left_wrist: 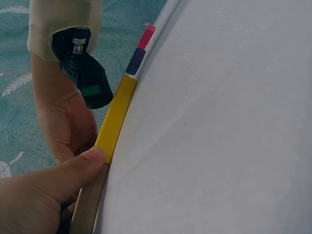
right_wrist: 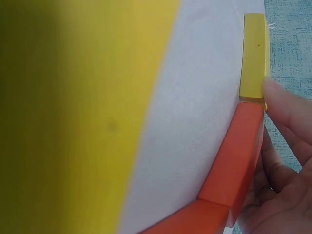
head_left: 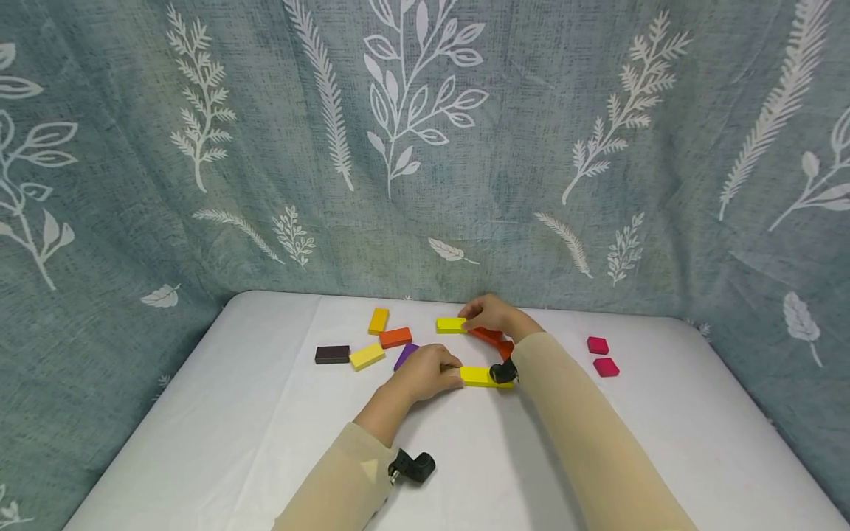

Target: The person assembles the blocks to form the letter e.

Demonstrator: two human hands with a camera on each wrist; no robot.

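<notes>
Beside the left end of a long yellow block (head_left: 474,377), my left hand (head_left: 428,372) curls low over the table. In the left wrist view its thumb presses at the joint between the yellow block (left_wrist: 117,117) and a brownish block (left_wrist: 90,204), which the hand grips; from above this block is hidden. Farther back, my right hand (head_left: 494,313) holds the right end of a shorter yellow block (head_left: 451,325). Two red-orange blocks (right_wrist: 231,151) continue from that end in a bend, partly covered by the hand and sleeve.
Left of the hands lie a dark brown block (head_left: 332,355), a pale yellow block (head_left: 367,357), an orange-red block (head_left: 395,338), an amber block (head_left: 378,321) and a partly covered purple block (head_left: 405,355). Two crimson pieces (head_left: 598,345) lie at right. A patterned curtain (head_left: 425,221) hangs behind the table.
</notes>
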